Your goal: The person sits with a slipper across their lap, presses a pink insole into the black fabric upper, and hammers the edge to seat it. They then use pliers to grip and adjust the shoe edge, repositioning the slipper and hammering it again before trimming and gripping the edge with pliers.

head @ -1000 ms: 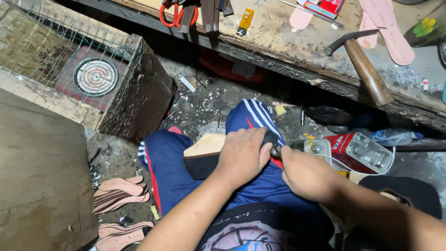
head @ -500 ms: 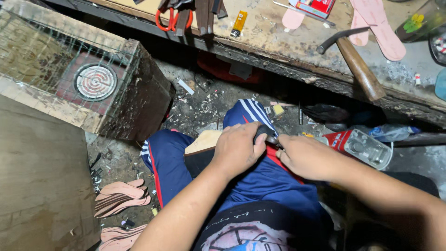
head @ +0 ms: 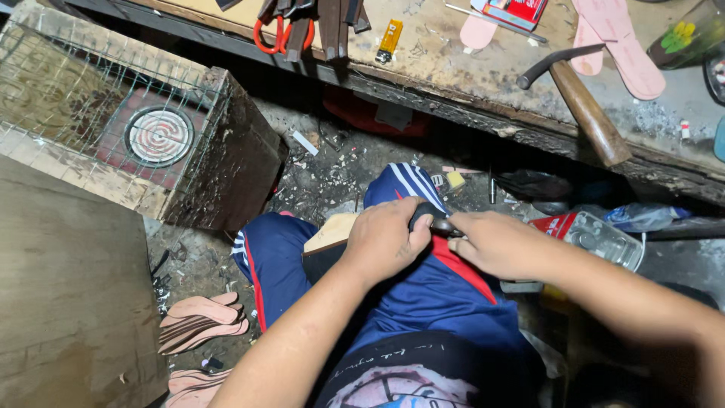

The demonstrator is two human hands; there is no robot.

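Head view, hands: both meet over the lap, on the thigh in blue track trousers (head: pixel 423 295).
Left hand (head: pixel 384 240): fingers curled shut over a dark shoe piece (head: pixel 326 257) that lies across the knee; the thumb presses its dark end near the other hand.
Right hand (head: pixel 495 243): closed in a fist, knuckles up, touching the left thumb; what it grips is hidden, only a dark tip shows between the 2 hands.
Shoe piece: tan on its upper face, dark along its edge, resting on the left thigh under the left hand.
Workbench (head: pixel 453 60): worn wood, above the knees, bearing a hammer (head: pixel 578 94), red-handled pliers (head: pixel 279 30) and pink insoles (head: pixel 615 41).
Floor, left: a wire-topped crate (head: pixel 136 128) and more pink insoles (head: pixel 200 321) stacked near it.
Floor, right: a clear plastic bottle (head: pixel 596 238) lying just beside the right wrist.
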